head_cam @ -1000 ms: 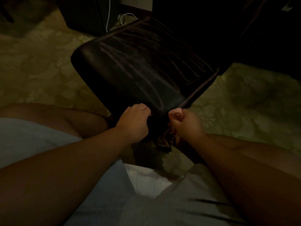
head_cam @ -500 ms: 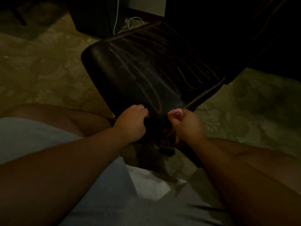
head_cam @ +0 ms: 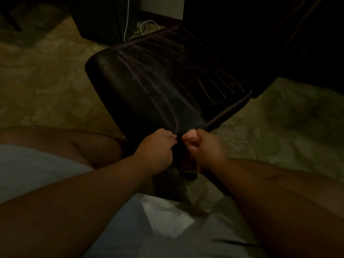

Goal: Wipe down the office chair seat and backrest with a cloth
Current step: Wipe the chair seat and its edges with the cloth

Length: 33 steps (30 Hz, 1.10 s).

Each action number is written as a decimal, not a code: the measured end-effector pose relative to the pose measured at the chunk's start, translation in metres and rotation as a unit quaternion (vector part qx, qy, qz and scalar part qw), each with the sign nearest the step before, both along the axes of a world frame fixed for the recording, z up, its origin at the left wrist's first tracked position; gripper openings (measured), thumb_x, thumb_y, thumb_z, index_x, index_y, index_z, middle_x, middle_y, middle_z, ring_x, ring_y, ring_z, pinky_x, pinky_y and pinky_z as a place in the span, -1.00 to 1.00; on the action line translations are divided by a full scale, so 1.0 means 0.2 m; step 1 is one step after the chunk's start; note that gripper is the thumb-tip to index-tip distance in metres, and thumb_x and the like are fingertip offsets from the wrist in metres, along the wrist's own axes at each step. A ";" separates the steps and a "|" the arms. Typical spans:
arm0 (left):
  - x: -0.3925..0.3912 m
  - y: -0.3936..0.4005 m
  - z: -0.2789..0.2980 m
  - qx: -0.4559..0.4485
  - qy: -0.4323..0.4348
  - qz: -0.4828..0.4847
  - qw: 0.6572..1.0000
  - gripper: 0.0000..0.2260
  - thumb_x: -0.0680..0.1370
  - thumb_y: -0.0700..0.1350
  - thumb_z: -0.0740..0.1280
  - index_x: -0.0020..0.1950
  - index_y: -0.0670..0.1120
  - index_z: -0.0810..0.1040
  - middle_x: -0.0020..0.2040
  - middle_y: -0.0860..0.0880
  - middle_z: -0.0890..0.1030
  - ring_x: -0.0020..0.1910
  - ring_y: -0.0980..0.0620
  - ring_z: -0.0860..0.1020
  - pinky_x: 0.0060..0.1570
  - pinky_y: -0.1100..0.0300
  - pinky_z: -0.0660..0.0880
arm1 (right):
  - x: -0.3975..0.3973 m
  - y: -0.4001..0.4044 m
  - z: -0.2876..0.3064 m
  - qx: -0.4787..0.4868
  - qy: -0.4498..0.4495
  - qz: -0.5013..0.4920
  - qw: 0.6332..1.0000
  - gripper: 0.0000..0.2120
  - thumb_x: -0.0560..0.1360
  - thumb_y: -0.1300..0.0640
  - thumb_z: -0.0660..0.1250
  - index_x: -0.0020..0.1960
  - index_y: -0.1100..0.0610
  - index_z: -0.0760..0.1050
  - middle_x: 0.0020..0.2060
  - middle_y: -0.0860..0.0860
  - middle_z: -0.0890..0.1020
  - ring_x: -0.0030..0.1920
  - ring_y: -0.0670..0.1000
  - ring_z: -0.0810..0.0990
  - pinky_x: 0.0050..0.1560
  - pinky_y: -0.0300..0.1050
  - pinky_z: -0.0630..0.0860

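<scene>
At the near corner of the seat: both my hands, close together.
Writing: none I can read (too dark).
Left hand (head_cam: 155, 149): fingers curled onto the seat (head_cam: 158, 86) edge.
Right hand (head_cam: 202, 148): fisted around something dark beneath that corner; what, I cannot tell.
Seat: on patterned carpet (head_cam: 46, 81), tilted before my knees.
Cloth: not made out.

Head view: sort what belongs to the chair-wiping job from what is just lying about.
Job: chair seat; left hand and right hand, both curled at its near edge; dark item between them, unclear.
Lying about: white cable, patterned carpet.
</scene>
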State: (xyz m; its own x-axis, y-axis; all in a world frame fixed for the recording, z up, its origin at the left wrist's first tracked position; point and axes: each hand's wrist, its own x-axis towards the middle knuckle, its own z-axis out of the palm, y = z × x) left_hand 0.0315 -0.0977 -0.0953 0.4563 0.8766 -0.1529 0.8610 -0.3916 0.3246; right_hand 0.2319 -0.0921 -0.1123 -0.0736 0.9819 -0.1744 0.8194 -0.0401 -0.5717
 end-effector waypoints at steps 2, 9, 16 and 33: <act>0.00 0.01 0.01 0.001 0.004 0.007 1.000 -0.58 0.66 -0.10 0.24 0.52 -0.04 0.51 0.54 0.04 0.45 0.47 0.03 0.36 0.51 0.14 0.27 | -0.01 0.00 -0.02 0.016 -0.027 -0.007 0.999 -0.90 0.57 -0.19 0.40 -0.02 -0.23 0.50 -0.22 -0.14 0.65 -0.27 -0.12 0.66 -0.20 0.00 0.68; -0.04 0.00 0.00 -0.034 -0.024 0.052 0.998 -0.59 0.55 -0.13 0.34 0.40 -0.12 0.62 0.36 -0.02 0.58 0.32 0.01 0.45 0.32 0.21 0.38 | 0.06 0.05 -0.01 0.016 -0.001 -0.056 0.998 -0.91 0.58 -0.16 0.38 0.01 -0.19 0.52 -0.23 -0.08 0.68 -0.39 0.00 0.69 -0.28 0.03 0.69; -0.07 0.00 0.06 -0.052 0.005 0.056 0.997 -0.62 0.55 -0.08 0.35 0.35 -0.13 0.64 0.27 -0.03 0.59 0.25 0.01 0.47 0.32 0.10 0.46 | 0.08 0.13 0.05 0.024 0.016 -0.204 0.979 -0.82 0.62 -0.24 0.32 -0.07 -0.18 0.54 -0.35 -0.07 0.67 -0.45 -0.07 0.66 -0.25 -0.03 0.68; 0.09 0.15 0.06 -0.028 0.043 -0.005 0.999 -0.41 0.53 0.08 0.22 0.58 0.00 0.43 0.61 0.02 0.38 0.59 -0.01 0.28 0.59 -0.08 0.22 | 0.09 0.14 0.05 0.022 -0.001 -0.146 0.989 -0.86 0.60 -0.20 0.36 0.07 -0.16 0.57 -0.25 -0.15 0.67 -0.44 -0.09 0.64 -0.28 -0.14 0.59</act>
State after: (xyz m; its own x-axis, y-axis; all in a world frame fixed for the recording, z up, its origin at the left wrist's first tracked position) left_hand 0.0486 -0.0669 -0.0843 0.4488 0.8604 -0.2413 0.8825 -0.3843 0.2711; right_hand 0.2499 -0.0645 -0.1022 0.2137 0.9682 -0.1303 0.7781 -0.2493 -0.5766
